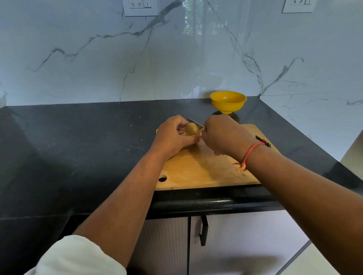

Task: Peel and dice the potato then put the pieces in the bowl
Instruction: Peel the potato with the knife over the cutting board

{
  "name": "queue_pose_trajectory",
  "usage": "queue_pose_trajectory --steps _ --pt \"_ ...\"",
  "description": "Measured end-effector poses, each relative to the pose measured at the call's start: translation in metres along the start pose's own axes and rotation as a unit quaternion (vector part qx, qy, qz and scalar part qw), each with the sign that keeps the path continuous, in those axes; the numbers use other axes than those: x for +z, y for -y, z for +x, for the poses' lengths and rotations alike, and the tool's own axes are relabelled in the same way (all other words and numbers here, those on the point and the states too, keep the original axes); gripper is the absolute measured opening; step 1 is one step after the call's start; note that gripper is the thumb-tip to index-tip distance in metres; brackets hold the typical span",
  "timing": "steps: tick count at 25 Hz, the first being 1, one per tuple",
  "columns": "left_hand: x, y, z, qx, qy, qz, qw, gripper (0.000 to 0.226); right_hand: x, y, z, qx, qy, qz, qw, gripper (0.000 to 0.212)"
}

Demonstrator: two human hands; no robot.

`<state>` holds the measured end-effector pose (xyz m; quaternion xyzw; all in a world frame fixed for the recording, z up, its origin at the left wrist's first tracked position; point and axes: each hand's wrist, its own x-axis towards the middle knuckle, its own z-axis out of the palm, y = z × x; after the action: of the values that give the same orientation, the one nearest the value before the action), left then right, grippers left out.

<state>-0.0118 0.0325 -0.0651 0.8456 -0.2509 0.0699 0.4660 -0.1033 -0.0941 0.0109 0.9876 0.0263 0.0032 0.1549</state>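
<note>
My left hand [172, 134] grips a pale yellow potato [192, 129] just above the far left part of the wooden cutting board [197, 169]. My right hand [222, 135] is curled round the handle of a knife, and the blade [195, 122] lies against the top of the potato. The handle is hidden inside my fist. A yellow bowl [228, 101] stands beyond the board near the wall, and I see nothing in it.
The board lies on a black stone counter [81, 136] with a marble wall behind and a corner wall to the right. A dark object [263, 141] pokes out behind my right wrist. Cabinet doors [203, 231] are below the counter edge.
</note>
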Motion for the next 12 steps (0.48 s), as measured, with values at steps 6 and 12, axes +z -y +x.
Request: queue_pose_trajectory --steps 6,12 --pt "0.000 -0.002 0.000 0.022 0.000 0.019 1.000 0.050 0.004 -0.004 0.007 -0.003 -0.025 0.047 0.999 0.021" --pt "0.002 -0.004 -0.004 0.057 -0.004 0.019 0.998 0.052 0.005 -0.005 -0.003 0.020 -0.040 0.145 0.988 0.020"
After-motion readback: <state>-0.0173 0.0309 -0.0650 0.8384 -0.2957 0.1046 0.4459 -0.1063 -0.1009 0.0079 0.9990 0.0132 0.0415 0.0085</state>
